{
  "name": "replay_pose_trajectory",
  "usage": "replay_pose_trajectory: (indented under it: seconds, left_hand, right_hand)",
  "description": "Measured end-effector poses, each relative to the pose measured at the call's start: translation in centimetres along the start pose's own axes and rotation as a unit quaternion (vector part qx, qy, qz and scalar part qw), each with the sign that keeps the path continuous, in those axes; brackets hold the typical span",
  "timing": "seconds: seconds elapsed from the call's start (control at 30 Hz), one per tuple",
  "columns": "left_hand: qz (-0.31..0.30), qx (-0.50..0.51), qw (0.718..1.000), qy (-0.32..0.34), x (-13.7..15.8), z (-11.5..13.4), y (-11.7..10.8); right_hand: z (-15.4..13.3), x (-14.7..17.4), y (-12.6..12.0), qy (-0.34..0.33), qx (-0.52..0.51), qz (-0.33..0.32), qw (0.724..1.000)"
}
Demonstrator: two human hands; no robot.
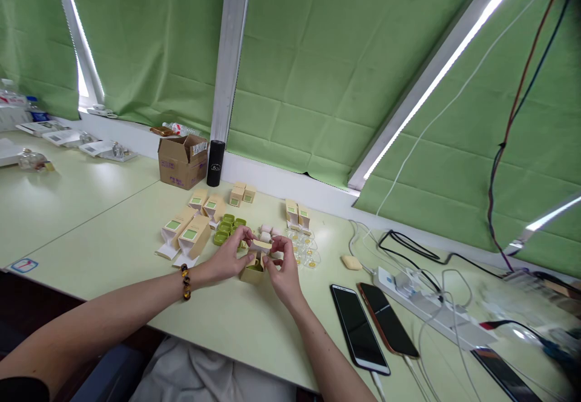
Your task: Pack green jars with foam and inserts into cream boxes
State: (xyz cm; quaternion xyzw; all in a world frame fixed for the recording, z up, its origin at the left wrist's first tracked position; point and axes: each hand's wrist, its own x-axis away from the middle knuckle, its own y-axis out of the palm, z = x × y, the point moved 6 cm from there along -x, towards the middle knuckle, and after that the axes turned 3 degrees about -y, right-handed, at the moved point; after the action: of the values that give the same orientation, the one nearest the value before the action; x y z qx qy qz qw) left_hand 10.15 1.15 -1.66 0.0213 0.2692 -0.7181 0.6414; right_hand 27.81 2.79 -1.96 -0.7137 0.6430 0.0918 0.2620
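Between my two hands a small tan cardboard box stands on the table with its flaps up and something green inside. My left hand pinches the box's left flap, and my right hand has its fingers closed on the right flap. Just behind my left hand lie several green plastic trays. Small pale pink and white pieces sit behind the box. To the right of them are clear plastic pieces with yellow spots.
Tan cartons with green labels stand on the left, more cartons at the back. Behind them are a brown cardboard box and a black cylinder. Phones, a power strip and tangled cables occupy the right.
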Motion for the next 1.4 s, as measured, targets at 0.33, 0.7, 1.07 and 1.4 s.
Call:
replay_pose_trajectory:
  seconds: [0.33,0.7,1.07,1.4]
  left_hand:
    - [-0.019,0.005,1.000,0.002,0.0,0.1,0.3]
    - [-0.021,-0.022,1.000,0.006,0.0,0.7,0.4]
    - [-0.008,-0.024,0.999,0.042,-0.1,0.4,0.4]
    - [-0.015,-0.026,0.997,0.066,-0.1,0.4,0.0]
  right_hand:
    - [0.3,0.1,0.3,-0.005,0.019,-0.012,1.000]
    - [0.5,0.2,0.7,-0.025,0.052,-0.029,0.998]
    - [-0.9,0.4,0.1,-0.115,0.080,-0.043,0.989]
    - [-2.6,0.8,-0.5,-0.212,0.104,-0.048,0.970]
